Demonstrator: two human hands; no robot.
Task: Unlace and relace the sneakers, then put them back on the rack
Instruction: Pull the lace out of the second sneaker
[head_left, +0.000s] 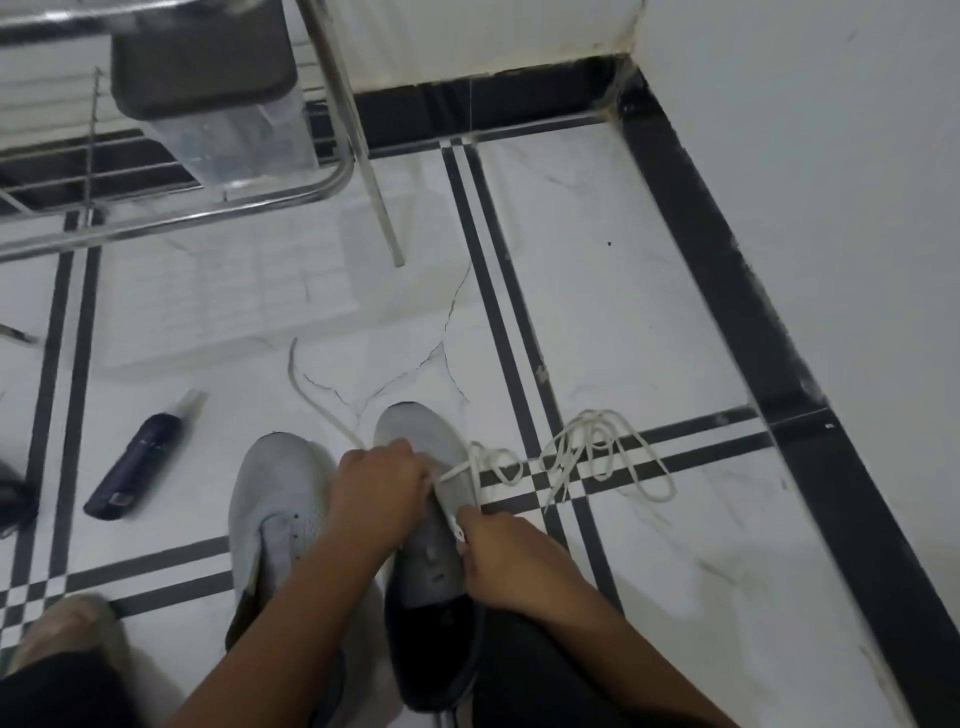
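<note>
Working on the right sneaker (415, 436), both hands meet over its tongue. The left hand (376, 486) is curled, fingers pinching the white lace (597, 452) where it crosses the shoe's front. The right hand (506, 561) is curled too, thumb and finger nipping the lace tip at the eyelet edge on the shoe's right side.

Right sneaker: pale grey upper, dark heel opening, standing upright on the white marble floor (675, 338), toe pointing away from the person. Most of its lace is out, lying in loose loops on the floor just right of the toe, across the black tile stripes. One lace end trails off up and left of the toe.

Left sneaker (280, 499): just beside the right sneaker on its left, same grey, no lace visible, eyelets bare.

Dark blue spray bottle (132, 462): lying on its side, well left of the right sneaker.

Metal rack (322, 184): far beyond the right sneaker's toe, up and left, with a clear lidded box (228, 104) on its lower shelf.
</note>
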